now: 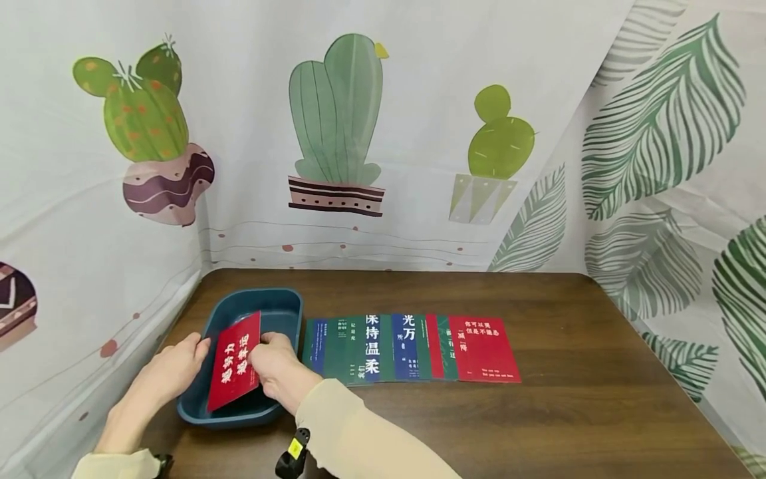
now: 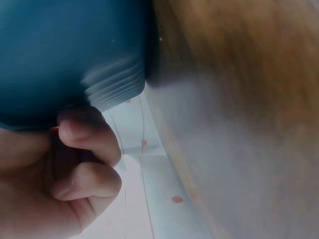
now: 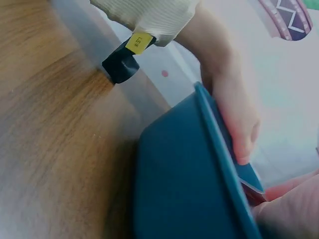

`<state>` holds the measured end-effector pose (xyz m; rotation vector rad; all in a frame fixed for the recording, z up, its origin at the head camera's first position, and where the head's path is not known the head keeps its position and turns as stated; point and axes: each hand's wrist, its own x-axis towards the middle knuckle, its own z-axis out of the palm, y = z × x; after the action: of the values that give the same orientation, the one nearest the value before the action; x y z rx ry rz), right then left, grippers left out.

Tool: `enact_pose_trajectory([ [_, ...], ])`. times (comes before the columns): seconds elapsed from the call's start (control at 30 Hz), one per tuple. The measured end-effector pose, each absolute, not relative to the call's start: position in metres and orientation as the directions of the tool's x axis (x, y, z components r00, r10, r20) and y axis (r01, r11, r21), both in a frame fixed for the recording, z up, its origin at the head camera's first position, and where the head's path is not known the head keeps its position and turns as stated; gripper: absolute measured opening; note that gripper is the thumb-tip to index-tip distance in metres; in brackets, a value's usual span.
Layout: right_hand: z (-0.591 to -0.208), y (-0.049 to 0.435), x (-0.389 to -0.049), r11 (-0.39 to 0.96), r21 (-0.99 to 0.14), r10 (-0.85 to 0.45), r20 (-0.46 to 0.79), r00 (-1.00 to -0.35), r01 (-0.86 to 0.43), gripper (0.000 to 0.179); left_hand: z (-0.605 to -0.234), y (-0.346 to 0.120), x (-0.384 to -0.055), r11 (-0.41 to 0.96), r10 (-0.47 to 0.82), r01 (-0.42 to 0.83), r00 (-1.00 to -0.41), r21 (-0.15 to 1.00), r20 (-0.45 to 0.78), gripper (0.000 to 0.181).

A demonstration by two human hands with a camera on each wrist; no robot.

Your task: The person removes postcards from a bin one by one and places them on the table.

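A blue plastic basin (image 1: 282,301) stands at the left of the table, tilted slightly in the head view. My left hand (image 1: 170,367) grips its left rim; in the left wrist view the fingers (image 2: 94,137) curl beneath the edge, and the right wrist view shows the thumb over the inner side. With my right hand (image 1: 276,370), I pinch a red card (image 1: 232,359) with white Chinese characters by its right edge. The card is slanted inside the basin. Whatever lies under it in the basin is hidden.
Right of the basin, an overlapping row of blue, green and red cards (image 1: 383,349) lies on the brown wooden table (image 1: 568,399). A red card (image 1: 487,349) ends the row. A white cloth (image 1: 251,133) printed with cacti hangs behind the table and along its left side.
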<state>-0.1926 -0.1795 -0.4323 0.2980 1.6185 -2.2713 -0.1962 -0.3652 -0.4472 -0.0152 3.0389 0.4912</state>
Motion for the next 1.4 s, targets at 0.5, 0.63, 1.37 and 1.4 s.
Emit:
enact_pose_trajectory([
  [0.5,-0.407,-0.094,-0.196,-0.443,-0.802,-0.317,-0.278,-0.907,0.401,0.050,-0.447,-0.365,-0.192,0.943,0.032,0.026,-0.999,0.331,-0.013,0.030],
  [0.63,-0.402,-0.064,-0.194,-0.474,-0.789,-0.360,-0.230,-0.904,0.390,0.049,-0.447,-0.366,-0.191,0.942,0.041,0.033,-0.999,0.334,-0.019,0.033],
  [1.37,-0.402,0.105,-0.195,-0.402,-0.882,-0.153,-0.202,-0.967,0.247,0.044,-0.449,-0.366,-0.193,0.939,0.049,0.038,-0.999,0.343,-0.021,0.038],
  [1.4,-0.403,0.113,-0.194,-0.397,-0.883,-0.144,-0.212,-0.967,0.252,0.044,-0.449,-0.366,-0.193,0.938,0.049,0.037,-0.998,0.344,-0.025,0.038],
])
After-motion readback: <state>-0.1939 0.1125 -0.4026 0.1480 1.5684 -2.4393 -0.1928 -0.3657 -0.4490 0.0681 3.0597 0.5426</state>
